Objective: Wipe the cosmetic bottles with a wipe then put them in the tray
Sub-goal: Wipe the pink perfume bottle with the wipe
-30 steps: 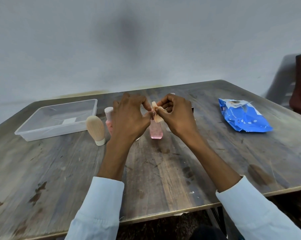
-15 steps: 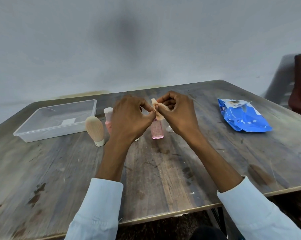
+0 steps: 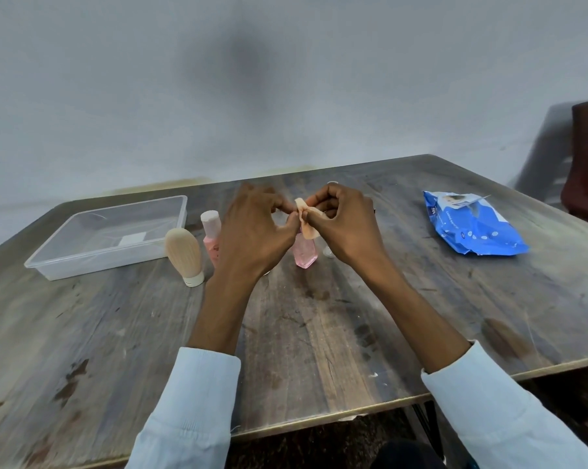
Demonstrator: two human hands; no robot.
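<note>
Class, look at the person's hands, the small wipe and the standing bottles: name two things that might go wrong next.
1. Both hands, left hand and right hand, pinch the small wipe just above the pink bottle; a dip might topple it.
2. The beige bottle stands between the hands and the tray; a carried bottle might clip it.

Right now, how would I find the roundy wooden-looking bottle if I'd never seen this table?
Start at the clear plastic tray on the table's left side. Just right of its near corner stands the beige egg-shaped bottle, resting on its white cap. Its neighbours are pink bottles; this one alone is tan and rounded on top.
</note>
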